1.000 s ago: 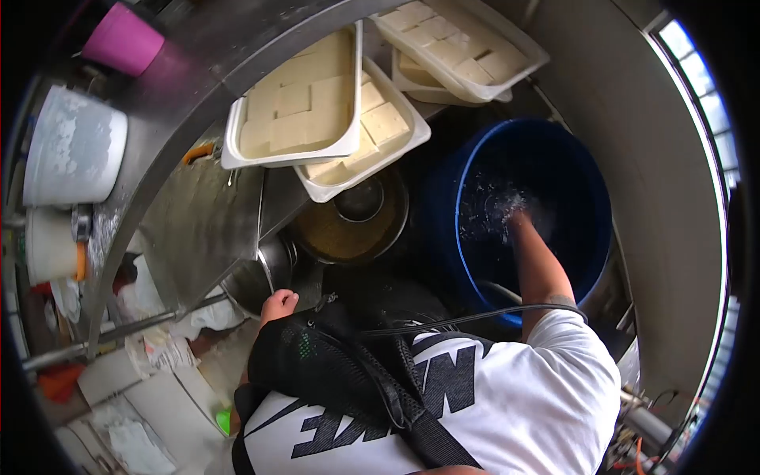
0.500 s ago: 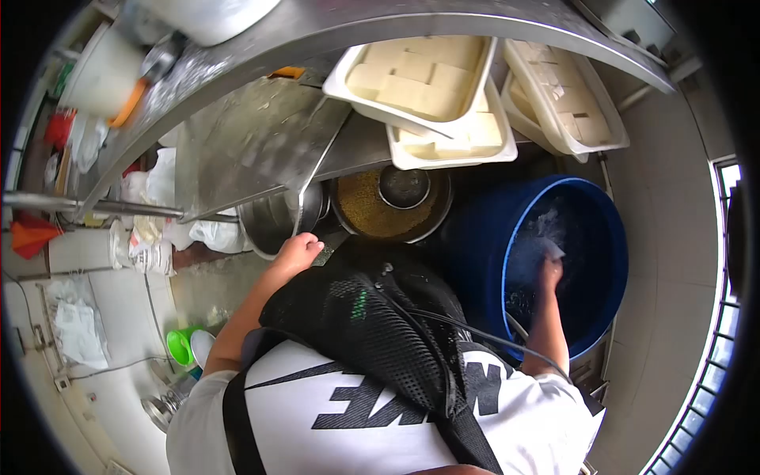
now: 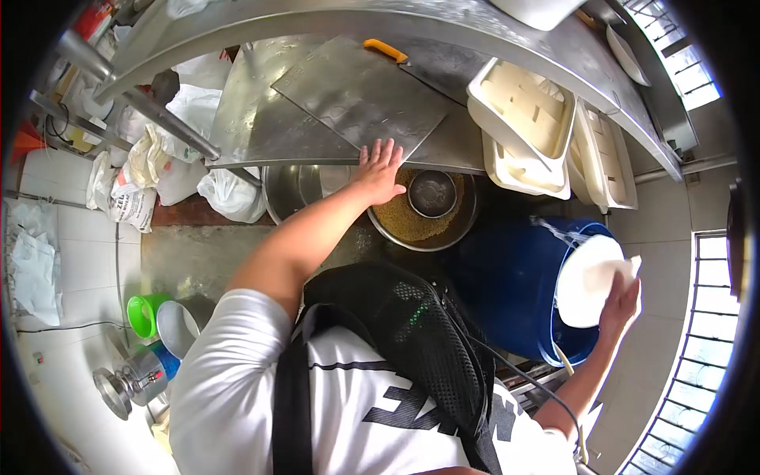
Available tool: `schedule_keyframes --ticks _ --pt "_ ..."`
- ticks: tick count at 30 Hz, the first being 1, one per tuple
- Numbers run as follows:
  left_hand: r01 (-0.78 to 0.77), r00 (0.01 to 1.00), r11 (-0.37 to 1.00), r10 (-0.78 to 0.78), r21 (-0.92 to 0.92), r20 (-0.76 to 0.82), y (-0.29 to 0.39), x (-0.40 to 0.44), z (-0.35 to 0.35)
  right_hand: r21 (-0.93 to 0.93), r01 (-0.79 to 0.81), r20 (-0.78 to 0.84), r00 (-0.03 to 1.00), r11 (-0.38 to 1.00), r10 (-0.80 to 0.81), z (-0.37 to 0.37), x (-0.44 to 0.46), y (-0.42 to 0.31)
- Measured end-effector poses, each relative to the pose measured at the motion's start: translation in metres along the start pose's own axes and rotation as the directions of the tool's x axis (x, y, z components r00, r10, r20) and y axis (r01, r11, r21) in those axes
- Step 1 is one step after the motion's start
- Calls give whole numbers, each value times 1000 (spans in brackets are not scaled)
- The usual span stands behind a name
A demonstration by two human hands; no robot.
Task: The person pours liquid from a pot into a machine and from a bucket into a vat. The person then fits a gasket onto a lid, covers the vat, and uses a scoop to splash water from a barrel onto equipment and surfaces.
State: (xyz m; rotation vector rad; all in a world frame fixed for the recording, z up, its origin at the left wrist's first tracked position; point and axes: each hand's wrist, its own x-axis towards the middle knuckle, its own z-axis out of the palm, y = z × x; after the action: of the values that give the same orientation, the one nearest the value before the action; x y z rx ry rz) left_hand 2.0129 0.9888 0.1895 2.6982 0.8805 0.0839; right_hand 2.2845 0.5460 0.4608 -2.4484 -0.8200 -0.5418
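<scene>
My left hand is open, fingers spread, at the front edge of a steel table. Its fingertips reach the near corner of a thin metal sheet lying there. My right hand grips a white bowl, tilted over the mouth of the blue barrel. Water splashes off the bowl's far side; its inside is turned out of sight. Below my left hand stands a metal basin of yellowish grains with a smaller round metal bowl in it.
White trays of pale blocks are stacked at the table's right. An orange-handled knife lies near the back. A steel shelf runs overhead. Plastic bags and a green bucket are on the left.
My right hand has come up out of the barrel's water with the white bowl. My left hand has moved from beside a metal pot to the table edge and opened. The view has shifted.
</scene>
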Motion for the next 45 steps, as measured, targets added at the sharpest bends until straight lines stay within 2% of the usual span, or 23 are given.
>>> schedule_keyframes --ticks 2,4,6,9,11,14,21,23,24,25,26,28,29,32,33,35,36,38,39,41,42,44,45 --pt "6 995 1000 -5 -14 100 -11 0 3 70 25 148 988 997 -35 18 4 -52" --pt "-66 989 998 64 8 136 -20 -5 2 145 318 219 913 937 -344 53 10 -103" --pt "-74 987 997 70 19 145 -30 -9 -2 283 404 380 785 870 -489 79 6 -179" --pt "-154 975 988 151 3 163 -57 -16 -6 261 385 602 652 885 -461 123 -9 -275" --pt "-197 967 977 207 -82 145 -120 14 57 340 418 606 588 842 -536 154 -14 -317" --pt "-165 901 986 164 -33 401 -128 -35 -26 500 385 511 592 776 -623 181 -26 -354" --pt "331 942 937 -336 113 22 -179 -143 -54 596 86 582 639 799 -503 178 -75 -366" --pt "579 798 810 -586 -87 -143 -234 -136 -50 614 204 497 650 762 -575 174 -90 -361" --pt "553 632 800 -586 -234 -507 -274 -135 -49 646 223 454 657 730 -602 179 -97 -357" --pt "411 450 718 -696 -561 -560 -264 -147 -111 681 276 386 652 679 -653 185 -104 -354" --pt "625 172 612 -713 -484 -680 -327 -130 -104 693 275 373 655 667 -657 184 -109 -355" --pt "344 132 588 -802 -732 -582 -339 -132 -196 725 311 318 640 614 -699 185 -116 -354" --pt "268 180 730 -679 -629 -712 -346 -132 -232 696 362 321 615 620 -720 188 -119 -351" --pt "123 7 876 -471 -466 -882 -328 -121 -318 681 376 378 554 628 -742 198 -124 -351" --pt "123 21 874 -476 -471 -879 -334 -122 -317 676 367 390 557 639 -733 199 -128 -352" --pt "274 -126 916 -268 -293 -955 -342 -109 -308 634 351 469 534 689 -703 197 -136 -353" --pt "298 -74 901 -308 -316 -948 -369 -109 -290 648 346 462 529 678 -712 203 -143 -348" --pt "-255 67 600 -772 -759 -632 -371 -106 -249 656 370 445 515 658 -733 205 -150 -337" --pt "31 115 557 -827 -830 -551 -352 -115 -237 627 280 514 551 727 -657 211 -154 -329" --pt "-63 332 517 -796 -854 -507 -377 -125 -182 525 32 662 613 851 -431 217 -150 -316" --pt "-122 486 436 -757 -892 -436 -430 -127 -154 471 -170 628 754 866 -193 248 -150 -282" --pt "-68 451 404 -803 -912 -389 -414 -130 -161 356 -542 712 685 761 154 292 -139 -234" --pt "-71 461 407 -796 -911 -392 -413 -131 -162 257 -754 782 530 604 329 300 -121 -216"
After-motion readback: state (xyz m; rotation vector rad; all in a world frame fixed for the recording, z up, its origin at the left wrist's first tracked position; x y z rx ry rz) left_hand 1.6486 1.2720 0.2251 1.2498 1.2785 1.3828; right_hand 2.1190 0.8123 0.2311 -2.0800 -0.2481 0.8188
